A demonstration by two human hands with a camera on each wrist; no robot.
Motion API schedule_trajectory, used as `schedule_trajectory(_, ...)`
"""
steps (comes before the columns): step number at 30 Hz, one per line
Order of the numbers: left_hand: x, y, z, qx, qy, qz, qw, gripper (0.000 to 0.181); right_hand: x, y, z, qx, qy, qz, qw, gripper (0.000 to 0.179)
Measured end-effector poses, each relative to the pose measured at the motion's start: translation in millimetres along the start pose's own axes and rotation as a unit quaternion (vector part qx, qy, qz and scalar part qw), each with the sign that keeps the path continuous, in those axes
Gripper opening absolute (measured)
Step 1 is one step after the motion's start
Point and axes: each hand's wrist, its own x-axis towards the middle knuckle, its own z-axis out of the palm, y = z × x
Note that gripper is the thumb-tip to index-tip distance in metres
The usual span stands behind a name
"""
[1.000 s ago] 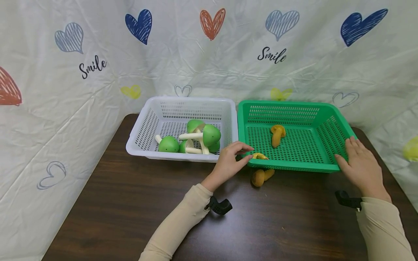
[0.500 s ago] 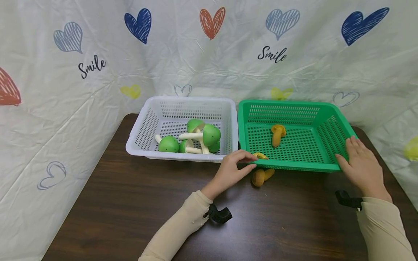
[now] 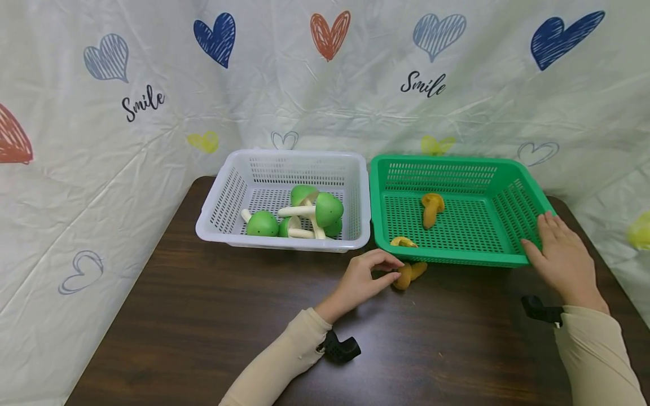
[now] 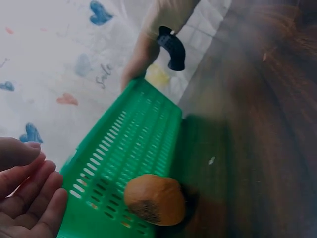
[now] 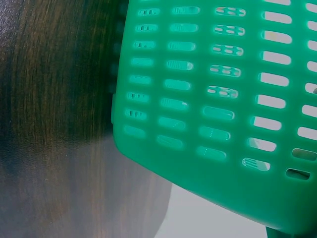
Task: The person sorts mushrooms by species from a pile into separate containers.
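In the head view a brown toy mushroom (image 3: 417, 270) lies on the dark table, against the front of the green basket (image 3: 457, 258). My left hand (image 3: 361, 281) hovers at its cap, thumb and fingers parted. The left wrist view shows a gap between these loosely bent fingers (image 4: 52, 201) and the round cap (image 4: 161, 196). My right hand (image 3: 567, 265) rests on the basket's right rim with its fingers straight; the right wrist view holds only the slotted basket wall (image 5: 198, 124). Inside the basket lie a brown mushroom (image 3: 430, 211) and a yellowish one (image 3: 404, 242), partly hidden by the front rim.
A white basket (image 3: 284, 242) stands left of the green one, their sides nearly touching. Several green-capped mushrooms (image 3: 329, 210) with white stems lie in it. Behind both baskets hangs a pale cloth (image 3: 325, 90) printed with hearts. The brown table (image 3: 203, 316) extends in front.
My left hand has come down and toward me, from the green basket's front left corner to the mushroom on the table. The right hand stays on the rim.
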Motion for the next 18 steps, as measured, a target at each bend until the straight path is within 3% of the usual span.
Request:
schedule_trajectory(2,-1.5,8.1,-0.2,-0.005,-0.002,-0.012,0.9999,0.015,0.0,-0.1,-0.1,-0.001,0.0,0.0,1.0,0.067)
schedule_trajectory(7,-7.0,1.7,6.9,0.003,0.0,-0.053,0.9986,0.016,0.2,0.0,-0.2,-0.001,-0.002,0.002,1.0,0.067)
schedule_trajectory(9,-9.5,-11.7,12.1,0.018,0.005,-0.067,0.9976,0.016,0.1,0.2,-0.1,0.001,-0.004,0.003,1.0,0.067)
schedule_trajectory(18,-11.4,-28.2,18.1,0.042,0.021,-0.105,0.9934,0.02,-0.6,0.8,0.4,0.005,-0.006,0.003,1.0,0.067)
